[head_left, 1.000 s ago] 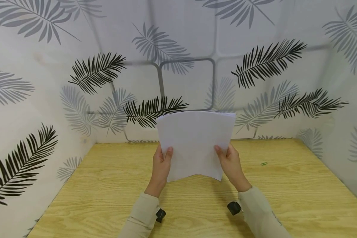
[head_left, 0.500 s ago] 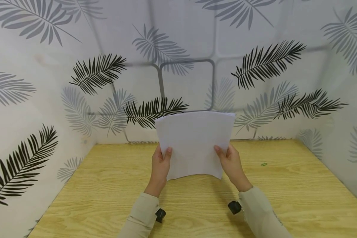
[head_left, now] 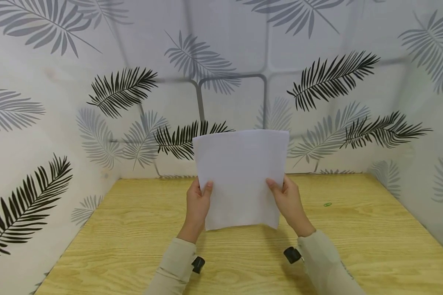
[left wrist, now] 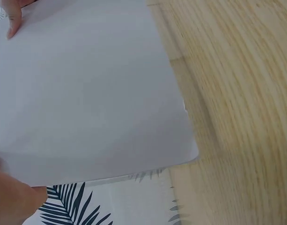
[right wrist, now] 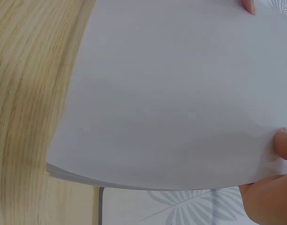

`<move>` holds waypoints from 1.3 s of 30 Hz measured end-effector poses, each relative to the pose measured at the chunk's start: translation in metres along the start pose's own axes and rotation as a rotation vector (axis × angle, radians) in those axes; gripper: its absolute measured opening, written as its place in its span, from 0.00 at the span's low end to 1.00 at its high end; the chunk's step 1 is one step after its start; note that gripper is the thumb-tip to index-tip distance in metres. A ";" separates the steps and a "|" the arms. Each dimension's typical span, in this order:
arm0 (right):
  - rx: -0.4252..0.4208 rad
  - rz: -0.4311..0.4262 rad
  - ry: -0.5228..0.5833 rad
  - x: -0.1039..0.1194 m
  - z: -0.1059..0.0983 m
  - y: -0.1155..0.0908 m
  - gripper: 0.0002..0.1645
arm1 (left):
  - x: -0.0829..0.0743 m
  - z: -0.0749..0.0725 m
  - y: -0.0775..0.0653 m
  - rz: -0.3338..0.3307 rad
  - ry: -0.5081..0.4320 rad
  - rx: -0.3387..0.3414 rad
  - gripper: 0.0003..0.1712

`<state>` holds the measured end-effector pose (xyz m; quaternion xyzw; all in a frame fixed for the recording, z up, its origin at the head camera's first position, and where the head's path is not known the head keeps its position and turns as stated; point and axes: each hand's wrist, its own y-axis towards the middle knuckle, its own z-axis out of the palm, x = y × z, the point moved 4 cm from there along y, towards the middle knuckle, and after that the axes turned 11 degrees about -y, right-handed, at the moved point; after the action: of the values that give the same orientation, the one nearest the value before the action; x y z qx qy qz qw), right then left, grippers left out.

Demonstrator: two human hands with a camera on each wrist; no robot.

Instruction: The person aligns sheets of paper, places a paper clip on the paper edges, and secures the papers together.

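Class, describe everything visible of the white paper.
The white paper is a thin stack, its layered edges showing in the right wrist view. The blank front bows slightly. It is held roughly upright, left hand and right hand gripping opposite sides; whether its lower edge touches the wooden table is unclear.

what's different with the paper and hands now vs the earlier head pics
In the head view, the paper stack's top edge has moved up and its bottom edge down. Nothing was taken hold of or let go: the left hand and right hand still grip its sides. The green paper clip stayed put.
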<state>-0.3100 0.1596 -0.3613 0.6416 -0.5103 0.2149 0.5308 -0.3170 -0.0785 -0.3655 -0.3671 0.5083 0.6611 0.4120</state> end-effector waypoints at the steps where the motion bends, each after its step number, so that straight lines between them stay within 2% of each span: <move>1: -0.002 0.010 -0.010 0.000 0.000 0.000 0.18 | -0.001 0.000 0.000 -0.002 0.004 0.000 0.16; 8: -0.011 0.056 -0.064 0.001 -0.001 0.002 0.18 | -0.003 -0.001 0.000 -0.022 0.035 -0.024 0.13; 15: 0.015 0.089 -0.085 0.001 -0.002 0.002 0.20 | -0.002 -0.002 0.001 -0.036 0.049 -0.038 0.12; 24: 0.058 0.162 -0.134 -0.002 -0.004 0.002 0.22 | 0.001 -0.003 -0.002 -0.128 0.046 -0.034 0.15; 39: 0.103 0.290 -0.083 -0.013 -0.003 -0.003 0.25 | 0.012 -0.005 -0.003 -0.215 0.006 -0.025 0.18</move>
<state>-0.3116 0.1678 -0.3716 0.5962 -0.6073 0.2884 0.4389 -0.3181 -0.0806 -0.3783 -0.4266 0.4589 0.6185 0.4742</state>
